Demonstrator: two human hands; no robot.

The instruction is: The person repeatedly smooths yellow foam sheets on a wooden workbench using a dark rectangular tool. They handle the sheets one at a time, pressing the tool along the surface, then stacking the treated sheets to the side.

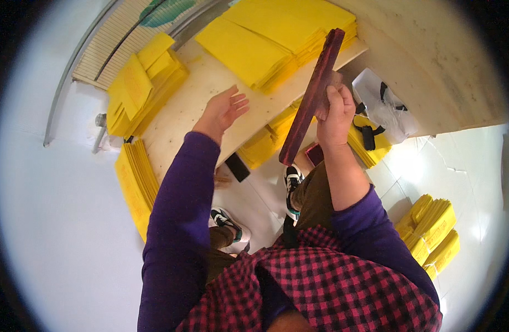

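My right hand point(336, 119) is closed round the pale grip of a long hand stamp point(310, 102), a narrow bar stained dark red. It is raised in front of the table edge and tilted, its upper end overlapping the large stack of yellow sheets point(260, 41). My left hand point(226, 110) hovers over the pale tabletop point(180, 119) with its fingers stretched out and nothing in it. To its left lies a pile of folded yellow sheets point(138, 91) with red marks on the top ones.
More yellow bundles stand beside the table's left end point(135, 185) and on the tiled floor at right point(429, 232). Below the table edge are yellow sheets point(260, 146), a black flat object point(237, 167) and a small red-rimmed box point(314, 155). A white plastic bag point(384, 102) sits at right.
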